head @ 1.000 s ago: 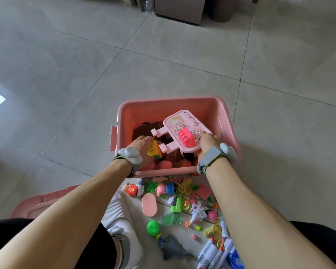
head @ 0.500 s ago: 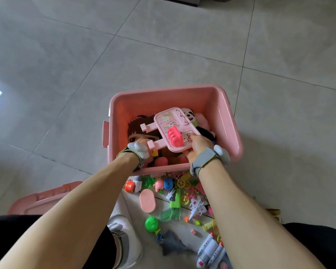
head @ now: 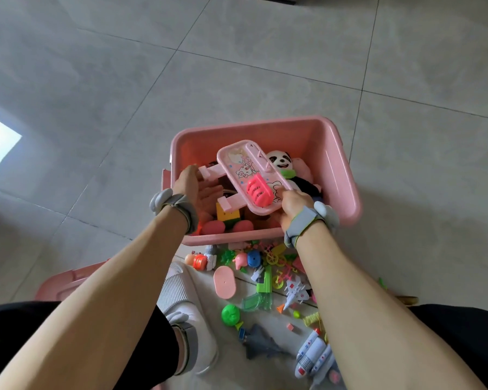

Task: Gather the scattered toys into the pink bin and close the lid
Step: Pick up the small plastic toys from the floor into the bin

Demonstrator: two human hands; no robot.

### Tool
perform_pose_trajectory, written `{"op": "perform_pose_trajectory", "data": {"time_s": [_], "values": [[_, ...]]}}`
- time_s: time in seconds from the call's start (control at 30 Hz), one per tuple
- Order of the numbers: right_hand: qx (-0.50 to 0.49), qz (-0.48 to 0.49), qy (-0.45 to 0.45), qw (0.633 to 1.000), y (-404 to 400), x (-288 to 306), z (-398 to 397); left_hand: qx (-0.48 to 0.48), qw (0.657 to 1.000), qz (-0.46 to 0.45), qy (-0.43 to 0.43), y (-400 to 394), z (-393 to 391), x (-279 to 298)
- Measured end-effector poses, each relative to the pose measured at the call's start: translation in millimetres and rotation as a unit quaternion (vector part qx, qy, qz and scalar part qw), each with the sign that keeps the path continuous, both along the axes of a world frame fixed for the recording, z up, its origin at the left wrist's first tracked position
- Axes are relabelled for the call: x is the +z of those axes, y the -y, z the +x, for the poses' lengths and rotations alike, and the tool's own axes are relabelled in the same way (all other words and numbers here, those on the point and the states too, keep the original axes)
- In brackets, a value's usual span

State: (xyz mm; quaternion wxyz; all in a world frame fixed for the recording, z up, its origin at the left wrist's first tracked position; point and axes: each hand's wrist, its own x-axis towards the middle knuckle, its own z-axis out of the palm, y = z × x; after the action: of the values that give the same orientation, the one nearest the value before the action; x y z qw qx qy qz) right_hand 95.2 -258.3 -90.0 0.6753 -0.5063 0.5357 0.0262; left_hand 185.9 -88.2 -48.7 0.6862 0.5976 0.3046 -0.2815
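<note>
Pink bin [head: 344,175], cartoon-printed toy table [head: 245,170], no readable writing

No words, brand names or numbers can be read anywhere in the head view. The flat pink plastic toy tray with two stubby legs [head: 247,175], held over the pink bin, carries printed cartoon animal figures and small marks, but no legible lettering. The white toy aeroplane [head: 294,292] and the white-and-blue toy space shuttle [head: 313,354] on the floor tiles bear small red markings, too small to make out.
</note>
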Motion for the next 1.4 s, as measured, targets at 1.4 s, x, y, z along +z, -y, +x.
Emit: {"op": "perform_pose_trajectory", "data": {"time_s": [1.4], "values": [[0.264,-0.214,0.028,0.940,-21,26,-3,-0.243,0.875,0.397,0.134,-20,-27,-12]]}}
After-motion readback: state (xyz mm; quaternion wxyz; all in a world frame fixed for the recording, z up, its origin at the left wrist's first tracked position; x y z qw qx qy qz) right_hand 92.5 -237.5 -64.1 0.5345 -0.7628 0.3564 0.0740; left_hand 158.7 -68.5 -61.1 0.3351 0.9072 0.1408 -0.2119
